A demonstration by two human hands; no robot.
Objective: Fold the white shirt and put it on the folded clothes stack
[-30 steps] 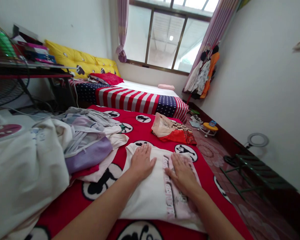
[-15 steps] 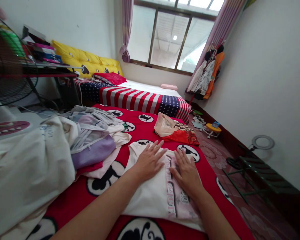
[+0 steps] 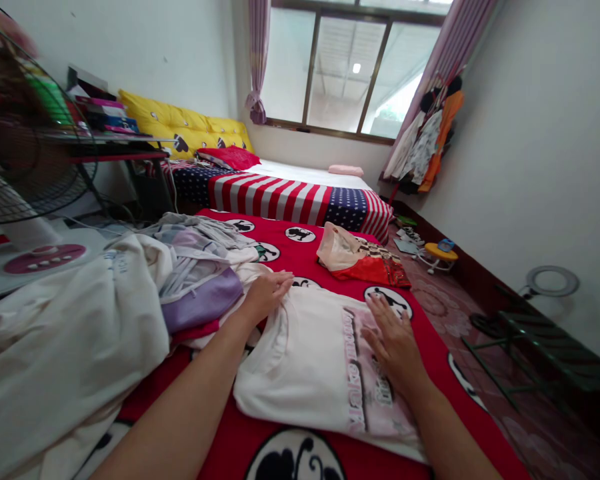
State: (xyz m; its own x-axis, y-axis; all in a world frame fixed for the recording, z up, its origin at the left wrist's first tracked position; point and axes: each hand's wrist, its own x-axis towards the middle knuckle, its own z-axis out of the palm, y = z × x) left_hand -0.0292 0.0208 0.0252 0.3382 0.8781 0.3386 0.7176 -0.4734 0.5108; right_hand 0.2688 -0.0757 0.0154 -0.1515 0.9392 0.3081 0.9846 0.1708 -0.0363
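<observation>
White T-shirt (image 3: 305,353) lies folded flat on the red blanket (image 3: 430,347) near its front edge, close in front of the person; cream-white cloth with a pink printed panel and dark lettering along its right part; roughly rectangular, top edge neat, lower edge sagging toward the camera. Right hand (image 3: 395,337) lies palm down on the pink print, fingers straight and together, holding nothing; left hand (image 3: 266,293) rests at the shirt's upper left corner, fingers loosely curled over the edge, thumb hidden, so cannot tell whether it pinches the cloth or only touches it.

Against half a second ago: left hand has slid from the middle of the shirt out to the left corner; right hand has stayed on the print but a little lower; hands now well apart where they were nearly side by side; shirt looks wider and smoother; view has swung slightly left.

Just left of the shirt, a heap of clothes (image 3: 200,280), purple and white pieces on top, touching the left wrist; beyond, a red and beige garment (image 3: 360,257) on the same blanket; further back a striped bed (image 3: 290,193); fan (image 3: 25,160) at far left.
</observation>
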